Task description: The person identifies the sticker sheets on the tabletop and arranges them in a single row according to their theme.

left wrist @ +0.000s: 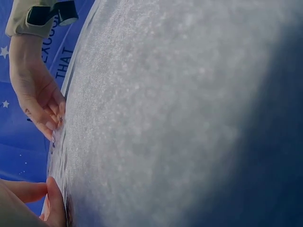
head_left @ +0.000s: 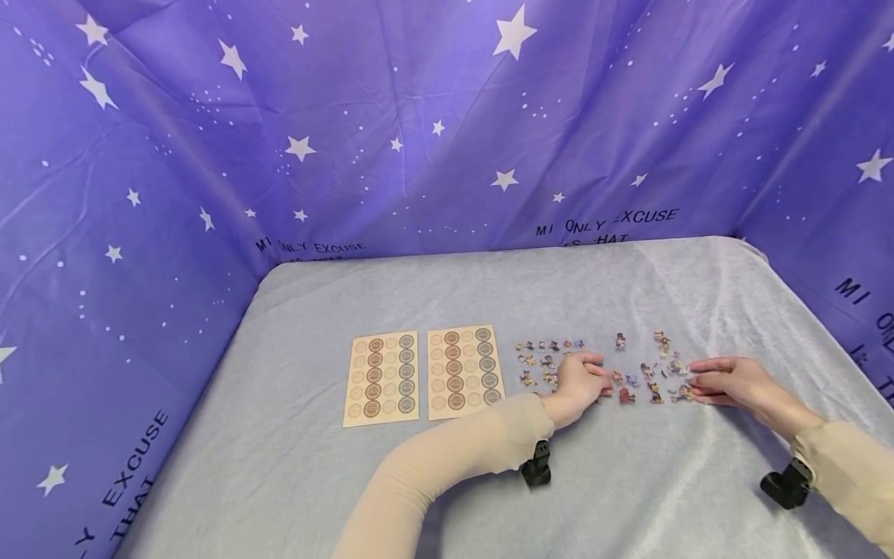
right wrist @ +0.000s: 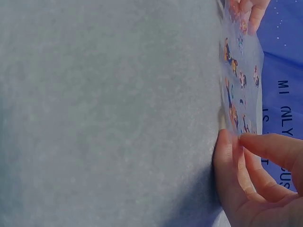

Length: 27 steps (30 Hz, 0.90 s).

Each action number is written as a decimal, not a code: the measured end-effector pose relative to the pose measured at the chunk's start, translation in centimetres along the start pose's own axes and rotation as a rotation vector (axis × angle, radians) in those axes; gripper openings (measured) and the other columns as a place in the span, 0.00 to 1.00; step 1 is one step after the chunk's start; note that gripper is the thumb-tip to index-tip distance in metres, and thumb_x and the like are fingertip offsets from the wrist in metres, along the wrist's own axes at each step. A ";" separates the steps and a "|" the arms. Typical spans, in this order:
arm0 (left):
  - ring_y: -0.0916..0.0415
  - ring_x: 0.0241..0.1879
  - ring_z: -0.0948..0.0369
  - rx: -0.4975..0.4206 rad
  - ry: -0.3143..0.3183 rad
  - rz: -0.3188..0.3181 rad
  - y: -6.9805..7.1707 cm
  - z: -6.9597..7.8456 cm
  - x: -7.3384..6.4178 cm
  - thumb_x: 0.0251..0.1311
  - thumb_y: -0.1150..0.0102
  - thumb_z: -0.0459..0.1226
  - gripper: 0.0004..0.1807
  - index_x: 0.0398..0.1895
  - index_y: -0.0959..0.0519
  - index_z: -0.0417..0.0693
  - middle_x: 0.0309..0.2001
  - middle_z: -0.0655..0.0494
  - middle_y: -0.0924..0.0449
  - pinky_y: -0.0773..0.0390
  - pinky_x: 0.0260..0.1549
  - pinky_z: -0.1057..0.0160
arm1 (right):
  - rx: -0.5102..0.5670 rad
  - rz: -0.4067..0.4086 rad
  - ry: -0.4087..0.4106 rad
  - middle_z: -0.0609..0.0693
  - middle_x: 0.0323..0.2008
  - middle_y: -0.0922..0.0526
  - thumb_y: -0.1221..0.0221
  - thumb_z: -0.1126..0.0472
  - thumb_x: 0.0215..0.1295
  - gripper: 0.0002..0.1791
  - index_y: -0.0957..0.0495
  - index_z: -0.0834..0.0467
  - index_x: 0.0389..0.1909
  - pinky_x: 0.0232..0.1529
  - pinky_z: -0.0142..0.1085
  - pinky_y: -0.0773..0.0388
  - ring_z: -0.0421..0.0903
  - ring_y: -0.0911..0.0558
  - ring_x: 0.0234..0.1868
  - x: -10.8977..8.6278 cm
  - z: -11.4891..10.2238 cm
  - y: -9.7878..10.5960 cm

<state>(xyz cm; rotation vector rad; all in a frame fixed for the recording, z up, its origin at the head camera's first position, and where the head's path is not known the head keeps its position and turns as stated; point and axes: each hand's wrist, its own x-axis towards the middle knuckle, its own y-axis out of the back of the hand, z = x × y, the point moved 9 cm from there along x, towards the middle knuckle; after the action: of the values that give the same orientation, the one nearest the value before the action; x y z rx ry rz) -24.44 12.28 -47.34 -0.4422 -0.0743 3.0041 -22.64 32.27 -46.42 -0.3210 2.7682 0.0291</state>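
A clear sticker sheet (head_left: 654, 390) printed with small cartoon figures lies between my two hands. My right hand (head_left: 747, 386) pinches its right edge between thumb and fingers; the right wrist view shows this hand (right wrist: 262, 172) close, with the transparent sheet (right wrist: 242, 79) standing slightly off the cloth. At the opposite edge, my left hand (head_left: 578, 386) holds the sheet with thumb and fingertips. In the left wrist view, my left hand (left wrist: 53, 203) appears at the bottom corner, the sheet seen nearly edge-on.
Two cream sheets of round stickers, a left one (head_left: 355, 380) and a right one (head_left: 496, 376), lie side by side on the grey cloth-covered table (head_left: 279, 473). More cartoon stickers (head_left: 528, 361) lie left of my left hand. Purple star-printed curtains (head_left: 419, 101) surround the table.
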 end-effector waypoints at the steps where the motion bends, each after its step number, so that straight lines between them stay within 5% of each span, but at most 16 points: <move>1: 0.22 0.25 0.46 0.005 0.000 0.000 0.0 0.0 0.0 0.41 0.45 0.15 0.18 0.39 0.24 0.34 0.22 0.43 0.22 0.21 0.20 0.64 | -0.024 0.006 -0.001 0.49 0.23 0.18 0.51 0.75 0.57 0.18 0.22 0.48 0.27 0.28 0.31 0.21 0.42 0.19 0.24 0.0 0.0 0.0; 9: 0.22 0.24 0.46 0.056 -0.010 0.002 0.1 0.2 -0.3 0.42 0.44 0.17 0.17 0.39 0.24 0.35 0.22 0.47 0.22 0.22 0.19 0.65 | -0.218 0.053 -0.013 0.45 0.22 0.19 0.48 0.72 0.56 0.12 0.23 0.52 0.29 0.27 0.32 0.21 0.39 0.20 0.23 0.1 -0.2 0.4; 12: 0.23 0.24 0.45 0.061 -0.008 0.009 0.1 0.1 -0.3 0.44 0.43 0.19 0.16 0.39 0.24 0.36 0.21 0.50 0.24 0.22 0.19 0.65 | -0.332 0.081 -0.015 0.43 0.22 0.19 0.47 0.70 0.57 0.06 0.22 0.63 0.33 0.28 0.33 0.21 0.39 0.21 0.22 0.1 -0.3 0.6; 17: 0.22 0.23 0.47 0.105 -0.005 0.023 0.3 0.4 -0.4 0.47 0.42 0.23 0.14 0.39 0.25 0.38 0.20 0.55 0.26 0.22 0.19 0.64 | -0.491 0.120 -0.004 0.46 0.24 0.18 0.46 0.67 0.57 0.18 0.31 0.81 0.41 0.28 0.34 0.20 0.40 0.21 0.22 0.0 -0.8 0.9; 21: 0.22 0.24 0.49 0.144 -0.015 0.019 0.6 1.0 -0.7 0.48 0.42 0.25 0.14 0.40 0.25 0.38 0.21 0.56 0.27 0.22 0.20 0.63 | -0.583 0.134 0.039 0.54 0.26 0.18 0.47 0.66 0.58 0.21 0.34 0.82 0.44 0.27 0.35 0.20 0.41 0.21 0.23 -0.3 -1.6 0.9; 27: 0.31 0.15 0.63 0.324 -0.066 -0.045 0.5 2.4 -1.2 0.50 0.42 0.29 0.13 0.41 0.23 0.41 0.21 0.60 0.30 0.31 0.14 0.71 | -0.659 0.144 0.115 0.59 0.28 0.19 0.48 0.66 0.59 0.21 0.34 0.81 0.45 0.26 0.35 0.21 0.40 0.21 0.23 -0.8 -2.7 1.0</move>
<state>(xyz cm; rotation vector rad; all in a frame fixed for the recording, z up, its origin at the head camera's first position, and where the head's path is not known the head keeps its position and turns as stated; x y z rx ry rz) -24.06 11.58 -44.69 -0.3022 0.3853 2.9082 -23.07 33.20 -43.61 -0.2869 2.8088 0.9958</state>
